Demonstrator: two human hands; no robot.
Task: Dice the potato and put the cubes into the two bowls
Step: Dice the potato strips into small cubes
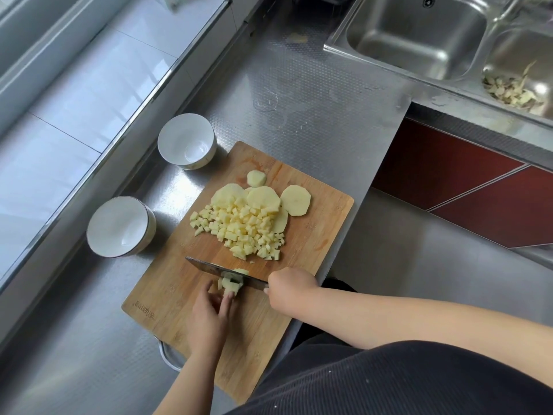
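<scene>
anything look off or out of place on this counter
One thing: the cutting board sits askew, and its near corner overhangs the steel counter's front edge by the person's body. Peelings lie in the right sink basin. Both bowls stand upright, no cubes inside.

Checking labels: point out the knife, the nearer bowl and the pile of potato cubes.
knife (215, 268), head view, on the flat of the blade.
nearer bowl (119, 227), head view, on its bare white inside.
pile of potato cubes (242, 232), head view, on the middle of the heap.
</scene>
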